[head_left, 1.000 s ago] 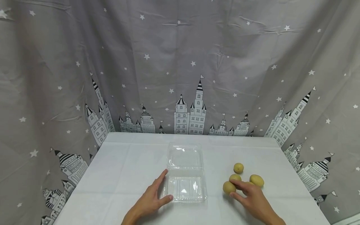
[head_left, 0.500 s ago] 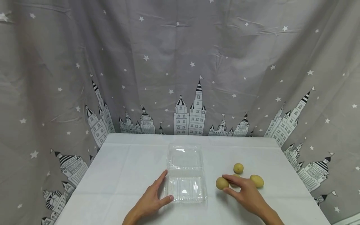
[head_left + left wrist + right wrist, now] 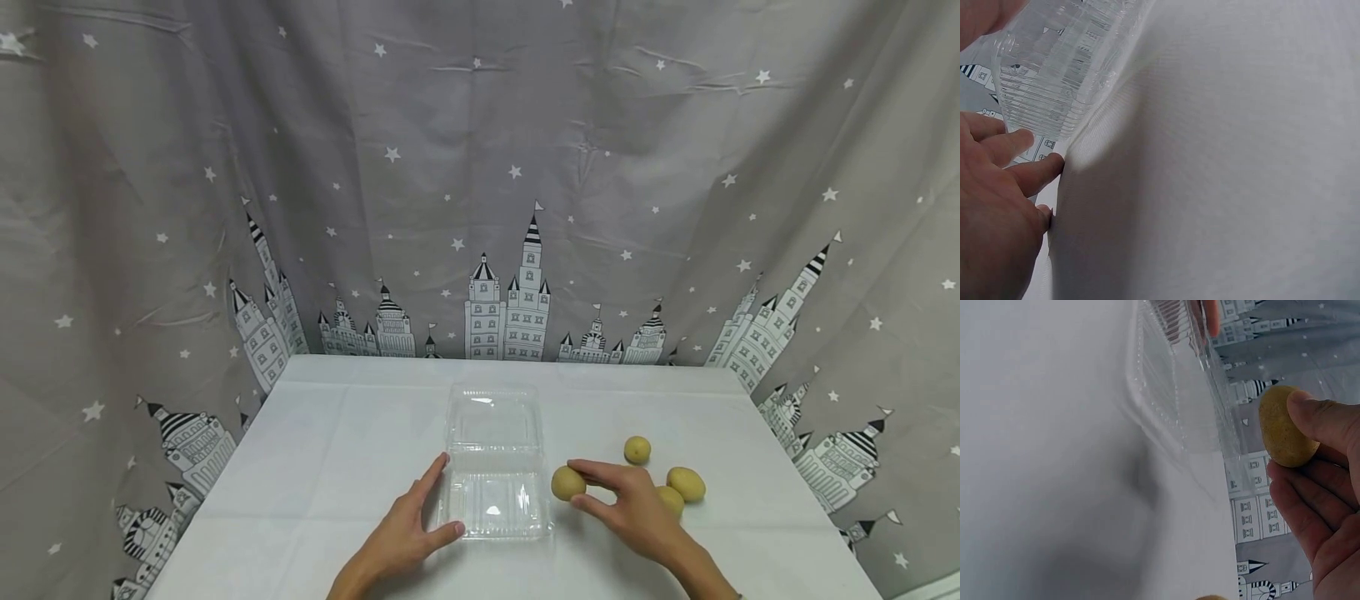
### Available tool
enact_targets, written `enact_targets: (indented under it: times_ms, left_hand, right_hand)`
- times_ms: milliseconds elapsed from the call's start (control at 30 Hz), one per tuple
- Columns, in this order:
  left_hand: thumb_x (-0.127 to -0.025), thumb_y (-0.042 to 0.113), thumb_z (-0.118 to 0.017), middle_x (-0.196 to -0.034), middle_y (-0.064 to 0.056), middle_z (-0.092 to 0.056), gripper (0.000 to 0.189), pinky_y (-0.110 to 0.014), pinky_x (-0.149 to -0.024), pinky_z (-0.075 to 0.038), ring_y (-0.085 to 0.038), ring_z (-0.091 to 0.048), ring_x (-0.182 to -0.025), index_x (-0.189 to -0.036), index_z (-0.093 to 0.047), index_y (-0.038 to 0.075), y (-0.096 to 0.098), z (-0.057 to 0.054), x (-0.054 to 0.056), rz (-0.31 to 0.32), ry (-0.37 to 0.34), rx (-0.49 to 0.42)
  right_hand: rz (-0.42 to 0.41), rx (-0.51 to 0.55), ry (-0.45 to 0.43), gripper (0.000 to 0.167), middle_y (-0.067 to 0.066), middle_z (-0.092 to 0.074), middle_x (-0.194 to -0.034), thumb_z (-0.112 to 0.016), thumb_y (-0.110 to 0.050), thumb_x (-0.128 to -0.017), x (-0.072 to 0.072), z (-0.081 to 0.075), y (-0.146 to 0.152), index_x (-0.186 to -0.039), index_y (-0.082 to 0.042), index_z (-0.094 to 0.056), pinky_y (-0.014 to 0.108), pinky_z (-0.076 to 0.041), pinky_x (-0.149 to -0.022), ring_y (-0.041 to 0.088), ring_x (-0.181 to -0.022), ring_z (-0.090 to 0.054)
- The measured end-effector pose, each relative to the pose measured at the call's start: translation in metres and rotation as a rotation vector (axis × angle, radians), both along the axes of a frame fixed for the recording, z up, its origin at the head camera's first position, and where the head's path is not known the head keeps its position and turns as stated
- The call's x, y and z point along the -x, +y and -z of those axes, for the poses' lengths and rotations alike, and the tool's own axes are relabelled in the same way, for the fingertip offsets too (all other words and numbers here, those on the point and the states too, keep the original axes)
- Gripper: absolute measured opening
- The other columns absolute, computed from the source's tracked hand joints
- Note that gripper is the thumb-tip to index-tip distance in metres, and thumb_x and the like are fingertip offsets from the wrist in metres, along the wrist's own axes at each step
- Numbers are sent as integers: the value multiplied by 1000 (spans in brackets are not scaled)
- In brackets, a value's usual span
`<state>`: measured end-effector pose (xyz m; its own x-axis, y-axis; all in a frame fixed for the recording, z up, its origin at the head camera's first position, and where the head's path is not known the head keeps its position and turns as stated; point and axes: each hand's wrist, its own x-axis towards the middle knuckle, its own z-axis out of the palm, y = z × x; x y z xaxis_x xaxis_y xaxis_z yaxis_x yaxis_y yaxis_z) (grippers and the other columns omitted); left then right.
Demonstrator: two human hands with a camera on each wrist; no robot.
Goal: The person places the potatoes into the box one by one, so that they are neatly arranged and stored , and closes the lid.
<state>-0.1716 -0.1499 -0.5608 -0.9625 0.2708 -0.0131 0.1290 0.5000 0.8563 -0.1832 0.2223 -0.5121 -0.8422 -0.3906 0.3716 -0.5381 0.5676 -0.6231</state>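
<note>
In the head view my right hand [image 3: 637, 512] pinches a yellow potato [image 3: 567, 483] between thumb and fingers, just right of a clear plastic clamshell container [image 3: 495, 500]. The right wrist view shows this potato [image 3: 1280, 425] raised off the white cloth, thumb on one side and fingers on the other. The container lies with its lid [image 3: 495, 417] laid back, away from me. Along its left side rests my left hand [image 3: 401, 529], thumb and forefinger spread at the edge. In the left wrist view its fingers [image 3: 1035, 175] are extended beside the ribbed plastic [image 3: 1054, 94].
To the right lie more potatoes: one further back [image 3: 637, 450], a longer one [image 3: 686, 484] and one partly behind my right hand [image 3: 670, 502]. A white cloth [image 3: 360, 433] covers the table. A grey curtain [image 3: 420, 208] printed with castles hangs behind it.
My right hand has carried the potato leftward from the other potatoes to near the container's right edge. My left hand stays at the container's left side.
</note>
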Motion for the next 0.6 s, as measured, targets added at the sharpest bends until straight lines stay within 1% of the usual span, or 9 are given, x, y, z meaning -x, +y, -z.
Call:
enact_targets:
  times_ms: [133, 267, 333, 400, 500, 600]
  left_hand:
    - [-91, 42, -85, -177, -24, -33, 109, -75, -130, -25, -52, -31, -163, -176, -23, 13, 0, 0, 0, -3, -1, 7]
    - [-91, 43, -85, -176, -24, -34, 109, -75, -129, -26, -53, -32, -162, -176, -24, 13, 1, 0, 0, -4, 4, 15]
    - [-91, 44, -85, -176, -25, -35, 109, -75, -129, -27, -53, -33, -162, -176, -24, 13, 1, 0, 0, -5, 5, 16]
    - [-90, 44, -85, -175, -26, -36, 109, -76, -128, -27, -54, -34, -161, -176, -25, 13, 1, 0, 0, -9, 6, 20]
    - [-90, 43, -85, -174, -27, -37, 108, -77, -127, -28, -55, -36, -160, -175, -26, 12, 1, 0, -1, -11, 13, 23]
    - [-90, 43, -85, -174, -26, -37, 108, -76, -128, -28, -54, -35, -160, -175, -26, 12, 2, 0, -1, -13, 11, 22]
  right_hand:
    - [-9, -10, -15, 46, -2, -81, -129, -83, -35, -99, 3, -2, -8, -136, -9, -76, 39, -65, -100, 17, -117, -79]
    - [-2, -38, -27, 43, -6, -81, -128, -84, -36, -99, 5, -3, -15, -136, -15, -77, 39, -65, -101, 16, -118, -79]
    - [-3, -55, -48, 42, -7, -81, -129, -83, -37, -99, 5, -2, -18, -136, -17, -77, 39, -65, -101, 16, -119, -79]
    - [-10, -64, -67, 42, -6, -80, -131, -82, -38, -100, 7, -2, -22, -136, -18, -77, 40, -64, -102, 16, -120, -78]
    - [-39, -48, -92, 43, -3, -79, -134, -81, -39, -101, 11, -3, -29, -137, -16, -76, 41, -64, -104, 17, -120, -78]
    - [-73, -20, -82, 45, -1, -79, -134, -82, -36, -100, 15, -4, -35, -138, -13, -76, 41, -64, -103, 16, -118, -78]
